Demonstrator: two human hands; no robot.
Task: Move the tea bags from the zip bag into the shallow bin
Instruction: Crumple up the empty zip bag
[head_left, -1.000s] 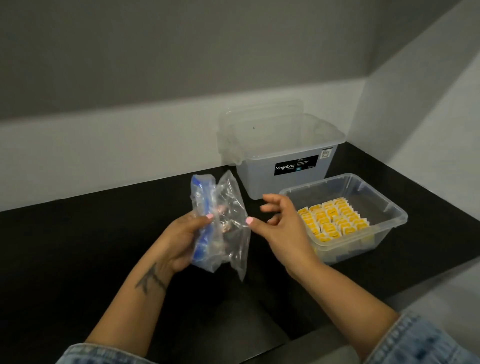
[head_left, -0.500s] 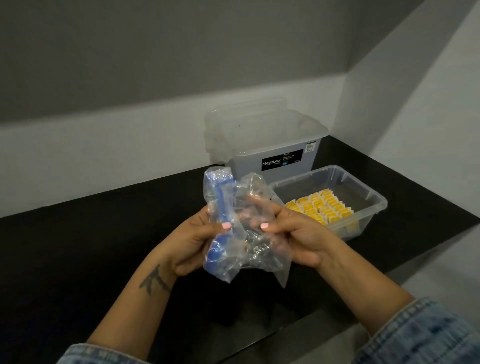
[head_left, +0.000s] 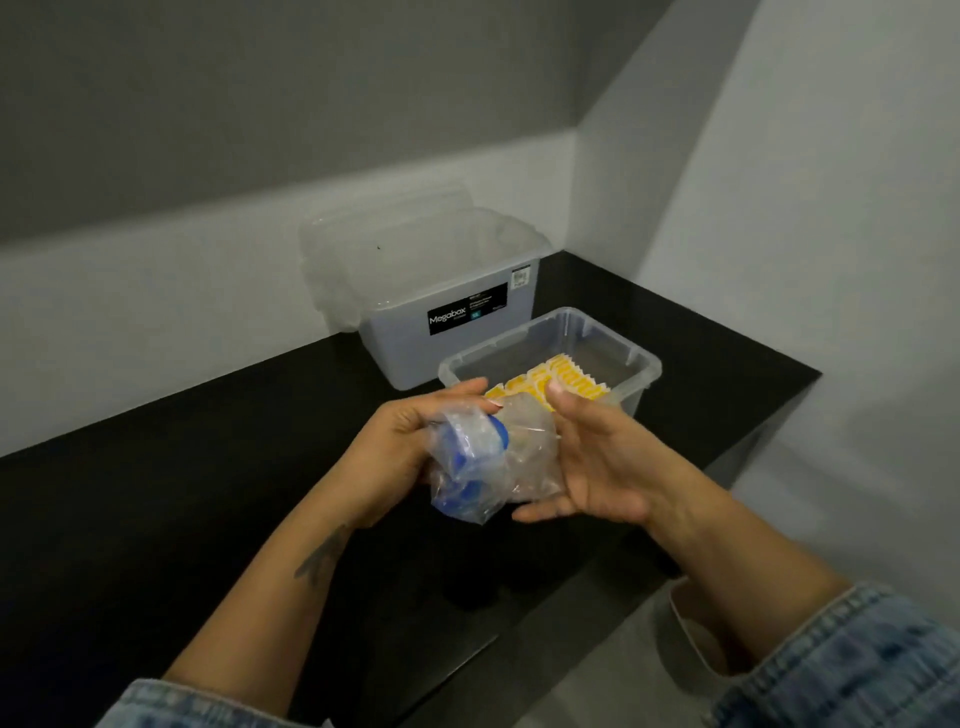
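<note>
A crumpled clear zip bag (head_left: 493, 457) with a blue strip is squeezed between both palms above the black counter, just in front of the shallow bin. My left hand (head_left: 410, 447) grips its left side. My right hand (head_left: 587, 457) presses against its right side with fingers extended. No tea bags show inside the bag. The shallow clear bin (head_left: 641, 364) stands right behind my hands and holds rows of yellow tea bags (head_left: 566, 382), partly hidden by my fingers.
A taller clear Megabox tub (head_left: 441, 332) stands behind the shallow bin, with its lid (head_left: 332, 260) leaning against the wall. The black counter (head_left: 156, 493) ends at a front edge near my forearms. Walls close in at the back and right.
Both hands have crushed the zip bag into a smaller wad. The hands and bag now sit closer to the shallow bin, partly covering the tea bags.
</note>
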